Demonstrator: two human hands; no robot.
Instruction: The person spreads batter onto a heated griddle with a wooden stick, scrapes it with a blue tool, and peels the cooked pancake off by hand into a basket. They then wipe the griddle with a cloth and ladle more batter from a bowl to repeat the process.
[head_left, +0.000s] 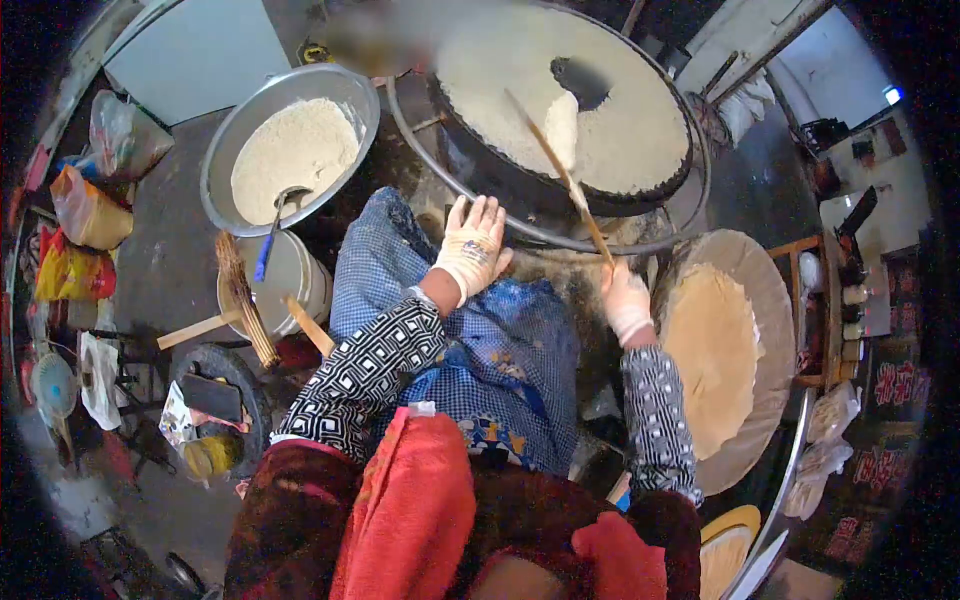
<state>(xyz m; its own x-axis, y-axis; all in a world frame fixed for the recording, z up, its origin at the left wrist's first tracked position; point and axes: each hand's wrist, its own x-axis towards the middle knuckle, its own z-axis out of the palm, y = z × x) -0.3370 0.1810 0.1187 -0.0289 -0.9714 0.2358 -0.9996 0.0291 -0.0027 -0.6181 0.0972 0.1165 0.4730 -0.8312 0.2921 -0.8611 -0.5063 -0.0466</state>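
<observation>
My right hand (625,300), in a pale glove, is closed around the lower end of a long, thin wooden scraper (556,160). The scraper slants up to the left across a large round griddle (672,195). Pale batter (500,75) covers most of the griddle's top, with a dark bare patch (580,84) near the middle. A whitish lump of batter (563,130) lies by the blade. My left hand (473,250), also gloved, holds nothing; its fingers are stretched out, their tips right at the metal ring (455,180) around the griddle.
A metal basin (212,170) of batter with a blue-handled ladle (265,250) stands left, above a white bucket (318,280) with a whisk-like bundle of sticks (245,300). Thin tan flatbreads (710,360) lie on a round tray (780,350) at right.
</observation>
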